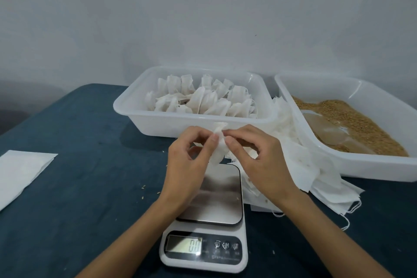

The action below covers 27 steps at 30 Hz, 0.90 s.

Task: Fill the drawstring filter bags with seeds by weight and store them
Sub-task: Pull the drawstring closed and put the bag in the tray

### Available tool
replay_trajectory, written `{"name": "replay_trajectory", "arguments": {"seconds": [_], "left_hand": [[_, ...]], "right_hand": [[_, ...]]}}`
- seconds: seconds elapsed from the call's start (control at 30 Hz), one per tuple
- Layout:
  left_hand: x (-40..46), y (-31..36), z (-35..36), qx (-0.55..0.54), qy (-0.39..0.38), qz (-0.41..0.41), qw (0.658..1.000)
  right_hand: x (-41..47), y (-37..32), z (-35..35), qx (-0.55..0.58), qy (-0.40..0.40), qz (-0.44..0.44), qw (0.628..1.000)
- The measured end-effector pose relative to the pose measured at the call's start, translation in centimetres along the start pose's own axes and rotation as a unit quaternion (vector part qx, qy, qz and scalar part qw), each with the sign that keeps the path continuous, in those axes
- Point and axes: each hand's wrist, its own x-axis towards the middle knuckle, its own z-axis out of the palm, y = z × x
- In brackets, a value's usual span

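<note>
Two bare forearms reach in from the bottom edge and meet above the steel platform of the white digital kitchen scale (pixel 208 216), whose display shows zeros. The left hand (pixel 188 160) pinches a small white drawstring filter bag (pixel 218 149) between curled thumb and fingers; the right hand (pixel 257 156) pinches the bag's top edge, its other fingers bent. Behind sits a white plastic tray of filled bags (pixel 194 117); at right, a white plastic tray of brown seeds (pixel 352 119), with loose empty white bags (pixel 316 165) between.
</note>
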Motion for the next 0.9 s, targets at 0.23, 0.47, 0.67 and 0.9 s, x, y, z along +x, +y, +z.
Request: {"name": "replay_trajectory", "arguments": {"seconds": [0.23,0.47,0.67,0.9], "left_hand": [[-0.1,-0.2,0.2,0.077,-0.018,0.062,0.995],[0.7,-0.1,-0.3,-0.138,-0.012,-0.143,0.98],[0.9,0.0,-0.4,-0.115,0.021,-0.125,0.985],[0.7,0.0,-0.6,-0.137,0.019,-0.15,0.979]], "right_hand": [[0.5,-0.5,-0.3,0.16,0.006,0.073,0.984],[0.6,0.1,-0.7,0.204,0.026,0.116,0.972],[0.4,0.5,-0.6,0.053,0.111,0.055,0.991],[0.1,0.0,-0.3,0.129,0.009,0.086,0.988]]}}
